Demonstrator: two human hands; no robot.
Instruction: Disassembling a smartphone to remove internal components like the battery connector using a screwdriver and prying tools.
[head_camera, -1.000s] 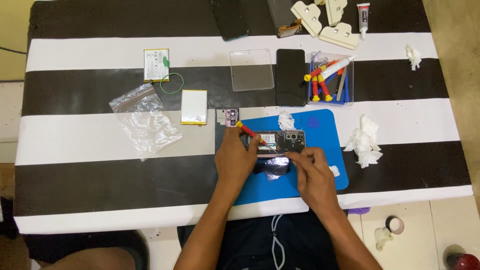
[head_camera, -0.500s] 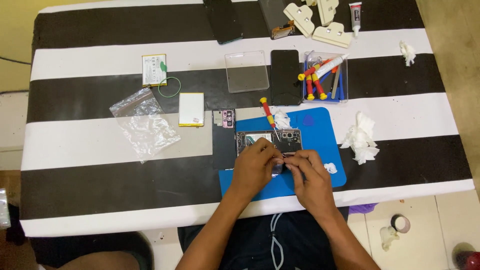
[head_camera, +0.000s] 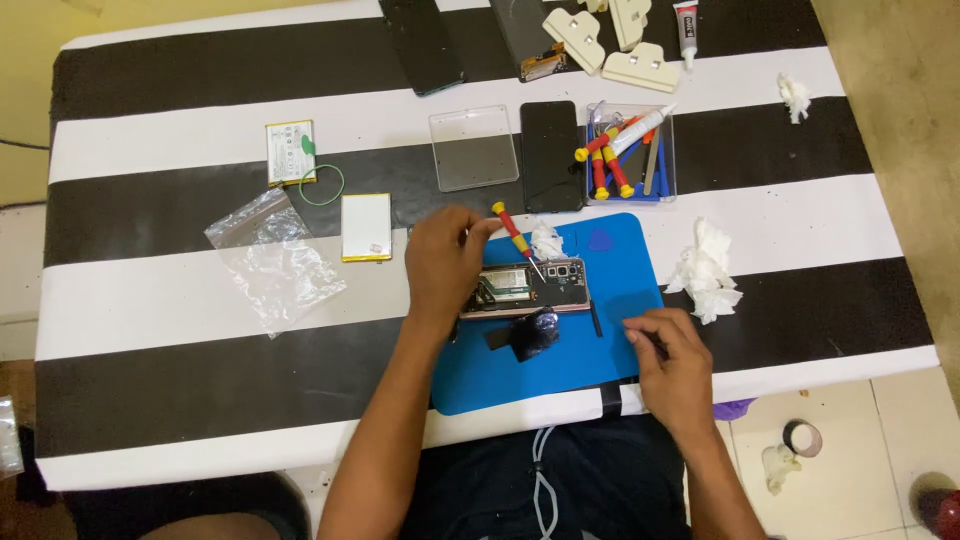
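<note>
Phone (head_camera: 525, 288) with its back cover off lies on the blue mat (head_camera: 600, 370) near the table's front edge, its insides bare: a dark board with camera lenses at the right end and a lighter section at the left. That much of the opening is done; the board itself looks seated in the frame, so by my reading the inner parts are yet to be lifted out, though screws are too small to tell. The left hand (head_camera: 440, 258) rests on the phone's left end, and its fingers pinch a small red-and-yellow screwdriver (head_camera: 517, 235) whose tip points down at the board. The right hand (head_camera: 672, 365) lies apart on the mat's right edge, fingers curled around something thin and dark; I cannot tell what it is. Just below the phone sit a black peeled piece (head_camera: 532, 332) and a thin dark stick (head_camera: 595, 318). A white tissue wad (head_camera: 546, 240) touches the phone's top edge. Farther out on the striped table (head_camera: 200, 420) stand a tray of tools (head_camera: 630, 155), a dark phone panel (head_camera: 550, 155), a clear plastic plate (head_camera: 475, 148), a flat battery (head_camera: 366, 227) and a crumpled tissue (head_camera: 706, 270).
</note>
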